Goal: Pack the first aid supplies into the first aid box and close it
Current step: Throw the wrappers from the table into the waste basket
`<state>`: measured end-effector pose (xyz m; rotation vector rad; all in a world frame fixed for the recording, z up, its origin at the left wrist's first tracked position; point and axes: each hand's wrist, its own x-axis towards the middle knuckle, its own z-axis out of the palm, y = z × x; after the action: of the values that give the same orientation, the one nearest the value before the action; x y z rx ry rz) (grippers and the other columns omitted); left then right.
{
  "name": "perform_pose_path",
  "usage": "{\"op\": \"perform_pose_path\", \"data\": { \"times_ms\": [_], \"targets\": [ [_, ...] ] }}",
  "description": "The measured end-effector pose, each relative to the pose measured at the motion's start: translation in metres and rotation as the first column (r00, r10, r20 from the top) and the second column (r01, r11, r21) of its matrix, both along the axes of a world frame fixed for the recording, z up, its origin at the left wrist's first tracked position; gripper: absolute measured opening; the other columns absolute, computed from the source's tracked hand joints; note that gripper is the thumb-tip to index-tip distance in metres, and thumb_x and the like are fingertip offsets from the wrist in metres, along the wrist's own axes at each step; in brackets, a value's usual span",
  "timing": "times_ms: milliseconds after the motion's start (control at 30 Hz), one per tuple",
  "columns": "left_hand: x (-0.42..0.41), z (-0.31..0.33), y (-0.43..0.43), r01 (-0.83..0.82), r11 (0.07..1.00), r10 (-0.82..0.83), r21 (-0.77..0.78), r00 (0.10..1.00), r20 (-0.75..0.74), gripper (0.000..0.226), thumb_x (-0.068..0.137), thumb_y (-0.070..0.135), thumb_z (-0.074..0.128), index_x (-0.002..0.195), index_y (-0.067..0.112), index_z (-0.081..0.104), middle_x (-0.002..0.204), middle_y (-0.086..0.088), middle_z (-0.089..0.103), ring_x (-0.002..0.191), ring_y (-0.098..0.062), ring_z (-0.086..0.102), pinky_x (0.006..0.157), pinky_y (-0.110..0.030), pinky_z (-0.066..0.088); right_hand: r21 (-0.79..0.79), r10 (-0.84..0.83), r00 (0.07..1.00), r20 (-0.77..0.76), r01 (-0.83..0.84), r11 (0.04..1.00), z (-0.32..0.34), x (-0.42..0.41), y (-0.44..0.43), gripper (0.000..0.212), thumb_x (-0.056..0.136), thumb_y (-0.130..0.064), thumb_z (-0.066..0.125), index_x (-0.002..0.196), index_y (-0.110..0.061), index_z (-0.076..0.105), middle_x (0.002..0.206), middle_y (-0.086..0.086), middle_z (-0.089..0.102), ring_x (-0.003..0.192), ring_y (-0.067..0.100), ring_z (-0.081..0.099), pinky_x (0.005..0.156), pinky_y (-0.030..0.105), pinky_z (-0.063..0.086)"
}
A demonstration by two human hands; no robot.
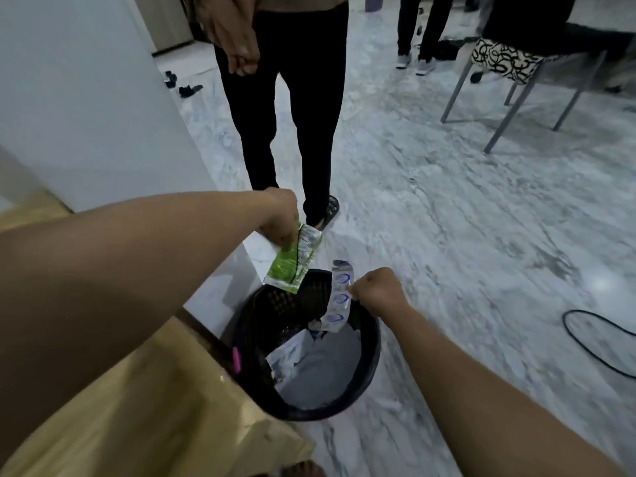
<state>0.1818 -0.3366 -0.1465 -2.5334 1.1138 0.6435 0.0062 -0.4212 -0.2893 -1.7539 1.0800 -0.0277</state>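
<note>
Here, both hands are over the black bin. The left hand pinches a green-and-silver packet by its top edge, and the packet hangs above the bin's far-left rim. The right hand, fingers curled, grips a white strip with blue marks at its side. The strip hangs over the bin's mouth. Inside the bin lies white paper. Left of the bin is a tan cardboard surface. Beyond the bin stand a person's dark trouser legs. Right of the bin, well apart, a black cable lies on the marble floor.
</note>
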Motion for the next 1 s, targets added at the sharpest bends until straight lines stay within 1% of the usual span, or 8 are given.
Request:
{"op": "perform_pose_path", "data": {
  "times_ms": [167, 233, 367, 567, 667, 733, 900, 1000],
  "targets": [
    [0.017, -0.047, -0.016, 0.102, 0.985, -0.095, 0.142, 0.994, -0.057, 0.019, 0.079, 0.024, 0.085, 0.087, 0.011, 0.074, 0.074, -0.004, 0.07, 0.082, -0.026, 0.071, 0.078, -0.035, 0.057, 0.032, -0.056, 0.989, -0.135, 0.061, 0.998, -0.051, 0.01, -0.001, 0.032, 0.081, 0.002, 0.055, 0.064, -0.011, 0.032, 0.052, 0.007, 0.028, 0.046, 0.018, 0.026, 0.055, 0.036, 0.028],
    [0.022, -0.06, -0.02, 0.11, 0.981, -0.097, 0.159, 0.992, -0.085, 0.031, 0.079, 0.025, 0.085, 0.102, 0.008, 0.074, 0.081, -0.007, 0.073, 0.086, -0.024, 0.073, 0.08, -0.035, 0.059, 0.032, -0.052, 0.984, -0.171, 0.058, 0.998, -0.07, 0.015, 0.002, 0.032, 0.084, 0.002, 0.054, 0.062, -0.011, 0.034, 0.051, 0.007, 0.03, 0.043, 0.018, 0.025, 0.051, 0.033, 0.027],
    [0.026, -0.087, -0.029, 0.187, 0.96, -0.176, 0.207, 0.982, -0.071, 0.051, 0.084, 0.029, 0.08, 0.127, 0.006, 0.068, 0.082, -0.002, 0.07, 0.077, -0.018, 0.065, 0.055, -0.021, 0.047, 0.032, -0.037, 0.982, -0.187, 0.044, 0.999, -0.097, 0.025, 0.008, 0.04, 0.087, 0.0, 0.055, 0.054, -0.012, 0.034, 0.047, 0.008, 0.031, 0.041, 0.017, 0.026, 0.049, 0.03, 0.025],
    [0.025, -0.121, -0.038, 0.264, 0.93, -0.248, 0.257, 0.964, -0.091, 0.031, 0.087, 0.029, 0.076, 0.107, 0.006, 0.074, 0.085, -0.005, 0.067, 0.076, -0.02, 0.059, 0.059, -0.024, 0.043, -0.001, -0.007, 0.974, -0.226, 0.007, 1.0, -0.118, 0.028, 0.009, 0.042, 0.089, -0.005, 0.055, 0.051, -0.012, 0.036, 0.046, 0.008, 0.034, 0.04, 0.021, 0.027, 0.046, 0.027, 0.024],
    [0.02, -0.13, -0.034, 0.28, 0.898, -0.255, 0.34, 0.96, -0.118, 0.038, 0.084, 0.031, 0.08, 0.111, 0.006, 0.073, 0.106, -0.007, 0.073, 0.094, -0.024, 0.068, 0.077, -0.03, 0.053, -0.003, 0.017, 0.968, -0.25, -0.018, 1.0, -0.12, 0.027, 0.008, 0.04, 0.087, -0.004, 0.055, 0.052, -0.012, 0.036, 0.048, 0.007, 0.036, 0.042, 0.021, 0.031, 0.044, 0.026, 0.024],
    [0.017, -0.13, -0.031, 0.256, 0.891, -0.218, 0.375, 0.966, -0.141, 0.044, 0.083, 0.033, 0.08, 0.119, 0.01, 0.071, 0.115, -0.008, 0.073, 0.106, -0.024, 0.069, 0.087, -0.03, 0.055, -0.001, 0.055, 0.963, -0.263, -0.057, 0.998, -0.118, 0.026, 0.008, 0.04, 0.086, -0.002, 0.055, 0.053, -0.013, 0.035, 0.05, 0.007, 0.037, 0.043, 0.02, 0.032, 0.042, 0.026, 0.024],
    [0.008, -0.094, -0.029, 0.259, 0.917, -0.241, 0.304, 0.966, -0.097, 0.049, 0.087, 0.034, 0.077, 0.126, 0.008, 0.066, 0.122, -0.01, 0.07, 0.096, -0.021, 0.064, 0.078, -0.028, 0.054, -0.069, 0.121, 0.958, -0.259, -0.144, 0.987, -0.085, 0.028, 0.007, 0.033, 0.086, -0.006, 0.054, 0.057, -0.012, 0.038, 0.056, 0.007, 0.044, 0.045, 0.021, 0.04, 0.042, 0.025, 0.027],
    [-0.003, -0.059, -0.016, 0.281, 0.927, -0.287, 0.25, 0.958, -0.014, 0.05, 0.088, 0.038, 0.075, 0.128, 0.01, 0.064, 0.132, -0.008, 0.062, 0.107, -0.023, 0.059, 0.075, -0.028, 0.044, -0.171, 0.185, 0.947, -0.261, -0.234, 0.957, -0.044, 0.028, 0.004, 0.024, 0.09, -0.018, 0.053, 0.068, -0.011, 0.044, 0.075, 0.01, 0.057, 0.062, 0.025, 0.054, 0.049, 0.027, 0.035]
  ]
}}
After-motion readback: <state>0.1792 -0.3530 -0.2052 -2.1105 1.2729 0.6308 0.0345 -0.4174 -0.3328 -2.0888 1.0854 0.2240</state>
